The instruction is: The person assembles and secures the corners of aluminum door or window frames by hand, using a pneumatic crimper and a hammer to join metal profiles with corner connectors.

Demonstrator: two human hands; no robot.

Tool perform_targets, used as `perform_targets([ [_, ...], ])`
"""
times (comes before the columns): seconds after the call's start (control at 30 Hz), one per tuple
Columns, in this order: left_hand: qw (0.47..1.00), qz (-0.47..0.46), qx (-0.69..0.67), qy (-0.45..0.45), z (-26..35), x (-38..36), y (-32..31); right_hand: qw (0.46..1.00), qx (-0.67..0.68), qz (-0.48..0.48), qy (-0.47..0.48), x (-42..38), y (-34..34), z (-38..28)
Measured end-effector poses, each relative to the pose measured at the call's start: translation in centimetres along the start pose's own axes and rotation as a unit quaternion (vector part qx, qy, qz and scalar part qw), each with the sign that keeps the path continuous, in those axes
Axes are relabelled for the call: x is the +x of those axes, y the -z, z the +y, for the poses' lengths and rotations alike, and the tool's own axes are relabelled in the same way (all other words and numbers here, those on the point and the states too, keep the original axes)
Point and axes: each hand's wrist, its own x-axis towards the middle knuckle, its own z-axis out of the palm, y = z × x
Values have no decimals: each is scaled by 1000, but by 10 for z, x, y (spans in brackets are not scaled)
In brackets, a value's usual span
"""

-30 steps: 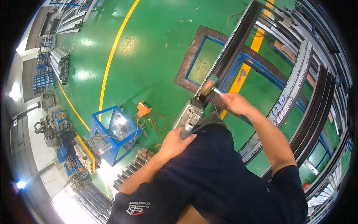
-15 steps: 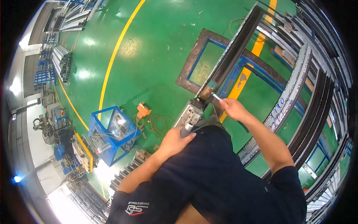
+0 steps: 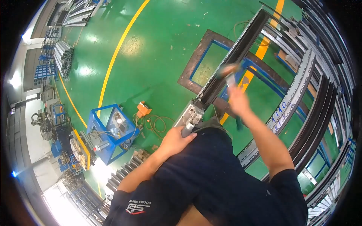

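Observation:
My left hand (image 3: 175,141) is wrapped round a grey cylindrical handle (image 3: 187,130). This handle joins a silver metal block tool (image 3: 193,114), which sits against the near end of a long dark metal profile (image 3: 247,35). My right hand (image 3: 238,101) is closed on the pale handle of a mallet. Blurred by motion, the mallet's head (image 3: 228,70) is over or beside the profile, farther along it than the metal block; whether it touches cannot be seen.
Under the profile stands a frame with a brown top edge (image 3: 188,78) and blue bars. Several long profiles (image 3: 315,128) are racked at right. A blue metal stand (image 3: 112,145), an orange foot pedal (image 3: 143,109) and its coiled cable lie to the left on the green floor (image 3: 158,49).
My right hand has swung the mallet away from the metal block, forward along the profile. My left hand keeps its hold on the grey handle.

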Motion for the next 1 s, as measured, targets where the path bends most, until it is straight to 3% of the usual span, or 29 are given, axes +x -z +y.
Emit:
perform_targets([
  [0.03, 1000, 0, 2, -1, -2, 1, 1, 977, 39, -199, 64, -20, 12, -39],
  [0.07, 1000, -3, -1, 3, -5, -2, 1, 972, 18, -230, -35, -24, 9, -53],
  [0.13, 1000, -6, -6, 3, -5, -1, 1, 959, 163, -192, -132, -7, 8, -17],
  [0.17, 1000, 0, -9, 8, -3, -1, 2, 940, 205, -137, -236, 3, 20, -23],
  [0.27, 1000, 0, -12, 26, -5, -7, 3, 868, 398, 100, -279, 34, 30, -14],
  [0.33, 1000, -4, -12, 26, -1, -4, 3, 977, 106, 77, -170, 19, -9, 9],
  [0.37, 1000, 0, -7, 24, 0, -3, 3, 992, -30, 81, 94, -14, -23, 6],
  [0.4, 1000, 2, 0, 22, 0, -3, 4, 973, 28, -229, 30, -27, 15, -48],
  [0.47, 1000, 0, 4, 22, -9, -8, 5, 958, 32, -268, -94, -18, 31, -57],
  [0.6, 1000, -2, 11, 26, 2, -4, 8, 973, 95, -157, -141, -3, 38, -21],
  [0.67, 1000, 0, 22, -1, 7, 7, 8, 928, 222, -190, -231, 9, 58, -16],
  [0.7, 999, 6, 31, -19, 9, 11, 7, 929, 217, -191, -230, 16, 63, -9],
  [0.8, 999, 10, 25, -29, 31, 22, 8, 949, 239, -70, -193, 39, 70, 10],
  [0.83, 999, 9, 25, -42, 30, 25, 5, 927, 311, -61, -203, 47, 77, 14],
  [0.93, 999, -3, 3, -38, 36, 23, 5, 901, 341, 106, -248, 57, 70, 0],
  [1.0, 999, -6, -6, -40, 38, 23, 4, 982, 121, 87, -114, 31, -5, 63],
])
